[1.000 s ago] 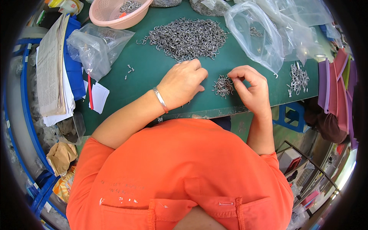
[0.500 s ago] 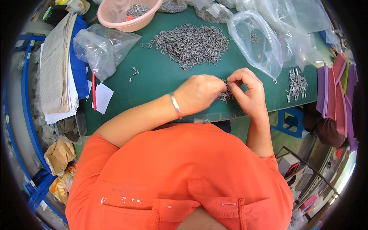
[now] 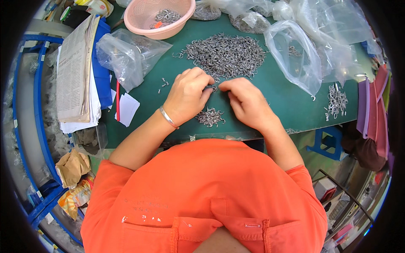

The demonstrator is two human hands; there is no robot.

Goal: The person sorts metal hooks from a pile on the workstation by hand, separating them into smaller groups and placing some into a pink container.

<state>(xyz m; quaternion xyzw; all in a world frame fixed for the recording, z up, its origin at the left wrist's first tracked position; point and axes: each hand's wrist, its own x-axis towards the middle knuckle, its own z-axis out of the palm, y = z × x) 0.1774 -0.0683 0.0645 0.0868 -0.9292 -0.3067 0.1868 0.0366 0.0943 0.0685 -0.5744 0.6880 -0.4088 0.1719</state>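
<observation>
Both hands have moved up the green table mat (image 3: 139, 122) since a second ago and now meet at the near edge of the large heap of small silvery metal hooks (image 3: 225, 55). Left hand (image 3: 185, 99), silver bangle (image 3: 168, 118) at the wrist, is curled, fingertips pinched on a hook or two between the hands (exact count too small to tell). Right hand (image 3: 249, 103) is likewise curled, fingertips closing on the same spot. The small sorted cluster of hooks (image 3: 210, 117) now lies uncovered below the hands, near the mat's front edge. Judgement: fresh pieces are being drawn from the heap.
</observation>
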